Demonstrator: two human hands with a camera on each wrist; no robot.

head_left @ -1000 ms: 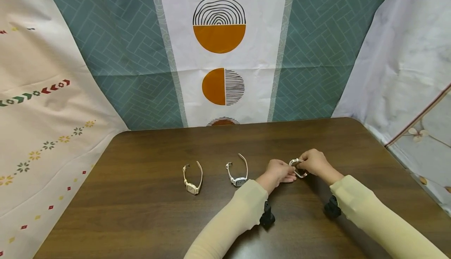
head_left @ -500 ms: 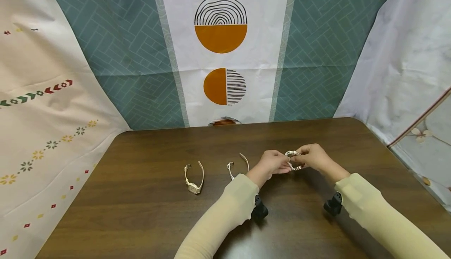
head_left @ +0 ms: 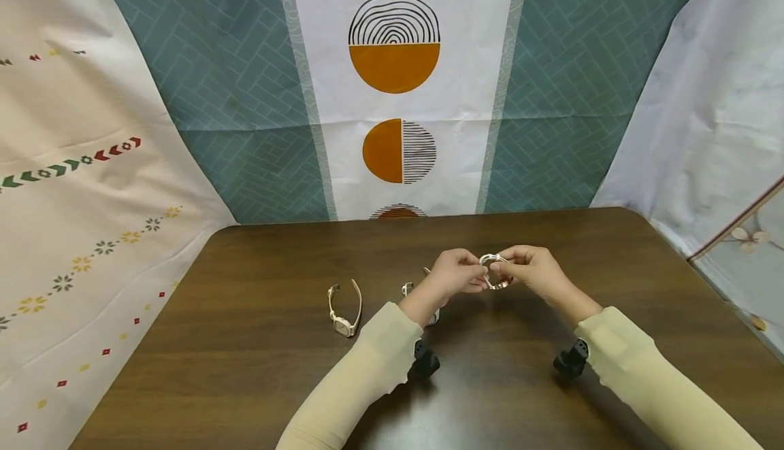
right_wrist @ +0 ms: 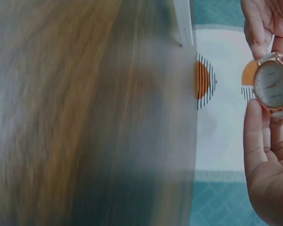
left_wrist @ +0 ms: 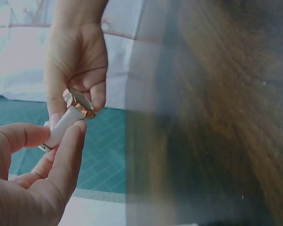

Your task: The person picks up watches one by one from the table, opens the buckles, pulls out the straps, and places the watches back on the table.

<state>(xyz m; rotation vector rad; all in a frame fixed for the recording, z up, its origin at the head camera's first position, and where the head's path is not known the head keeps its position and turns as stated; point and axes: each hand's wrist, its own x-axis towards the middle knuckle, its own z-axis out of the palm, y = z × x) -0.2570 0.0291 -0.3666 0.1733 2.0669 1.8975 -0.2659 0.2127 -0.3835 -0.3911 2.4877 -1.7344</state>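
A wristwatch with a white strap and rose-gold case (right_wrist: 272, 84) is held above the table between both hands, its strap curved into a loop. In the head view my left hand (head_left: 452, 276) pinches the left side of the loop; the left wrist view shows its thumb and fingers on the white strap (left_wrist: 63, 127) beside the case. My right hand (head_left: 534, 274) grips the opposite side, fingertips at the case and strap. The round pale dial faces the right wrist camera. How the strap's ends meet is hidden by the fingers.
A cream wristwatch (head_left: 344, 327) lies unbuckled on the brown table (head_left: 245, 368), left of the arms. Partly covered by the left hand and wrist is a second, white watch (head_left: 433, 318). Patterned cloths (head_left: 245, 96) hang behind and beside the table.
Both hands have lifted the watch and carried it leftward, turning it between the fingers. The left hand and wrist now cover much of the white watch on the table.
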